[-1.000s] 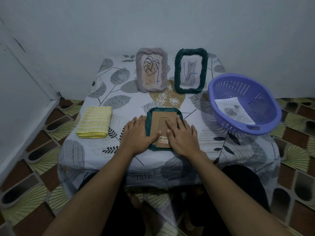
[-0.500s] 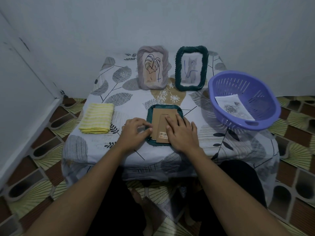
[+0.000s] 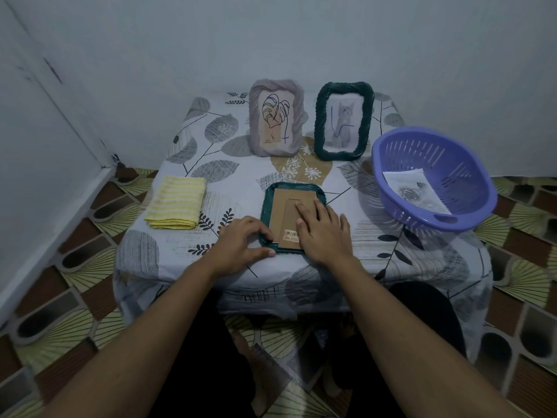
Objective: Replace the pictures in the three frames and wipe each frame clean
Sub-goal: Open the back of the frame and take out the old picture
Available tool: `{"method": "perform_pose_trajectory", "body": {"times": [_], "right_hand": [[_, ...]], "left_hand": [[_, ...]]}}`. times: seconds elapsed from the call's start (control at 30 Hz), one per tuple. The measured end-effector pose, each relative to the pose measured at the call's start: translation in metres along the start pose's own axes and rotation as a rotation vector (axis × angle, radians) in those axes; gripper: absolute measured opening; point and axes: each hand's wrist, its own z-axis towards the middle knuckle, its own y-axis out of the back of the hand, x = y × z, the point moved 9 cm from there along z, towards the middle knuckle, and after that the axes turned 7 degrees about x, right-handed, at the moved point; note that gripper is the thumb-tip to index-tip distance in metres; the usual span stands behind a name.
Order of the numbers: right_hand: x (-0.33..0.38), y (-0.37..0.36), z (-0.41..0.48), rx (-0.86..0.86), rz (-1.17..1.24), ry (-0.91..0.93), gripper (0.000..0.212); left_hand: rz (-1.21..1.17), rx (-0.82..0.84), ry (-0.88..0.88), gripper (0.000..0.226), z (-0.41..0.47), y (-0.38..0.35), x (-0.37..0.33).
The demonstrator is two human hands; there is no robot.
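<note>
On table (image 3: 232, 191) — green frame (image 3: 265, 212) face-down, cardboard (image 3: 286, 200) up | right fingers (image 3: 305, 211) flat | left fingers (image 3: 259, 228) curled, grip unclear

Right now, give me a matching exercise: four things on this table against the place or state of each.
1 yellow cloth; 2 grey frame; 3 purple basket; 4 face-down green frame.
A holds a loose picture; B under the right hand; C folded, at the left; D upright, leaf drawing.
Pairs: 1-C; 2-D; 3-A; 4-B.
</note>
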Motion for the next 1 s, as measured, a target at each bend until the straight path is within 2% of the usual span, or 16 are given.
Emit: {"method": "perform_pose_trajectory", "body": {"times": [0.3, 0.4, 0.47, 0.53, 0.6, 0.67, 0.77, 0.87, 1.0], "right_hand": [[0.000, 0.000, -0.001, -0.004, -0.006, 0.005, 0.050], [0.000, 0.000, 0.000, -0.002, -0.003, 0.008, 0.050], [0.000, -0.001, -0.001, -0.002, -0.005, 0.011, 0.050], [0.000, -0.001, -0.001, -0.002, -0.008, 0.012, 0.050], [0.000, -0.001, -0.001, -0.001, -0.008, 0.012, 0.050], [0.001, 0.000, -0.001, 0.000, -0.007, 0.012, 0.051], [0.000, -0.001, -0.001, 0.015, -0.005, 0.009, 0.051], [0.000, 0.000, 0.000, 0.022, 0.000, 0.003, 0.051], [-0.001, -0.001, 0.002, 0.041, 0.009, 0.000, 0.051]], "left_hand": [[0.041, 0.037, -0.029, 0.019, 0.003, -0.005, 0.002], [-0.172, 0.059, 0.022, 0.010, 0.007, 0.001, 0.001], [-0.292, -0.053, 0.051, 0.006, 0.011, 0.013, 0.002], [-0.166, -0.162, 0.147, 0.039, 0.018, 0.019, 0.006], [0.027, -0.165, 0.282, 0.072, 0.024, 0.015, 0.007], [0.142, -0.139, 0.363, 0.085, 0.033, 0.007, 0.008], [0.218, -0.115, 0.421, 0.090, 0.041, -0.001, 0.012], [0.337, -0.121, 0.409, 0.086, 0.040, -0.006, 0.012], [0.383, -0.175, 0.399, 0.080, 0.038, -0.005, 0.008]]}}
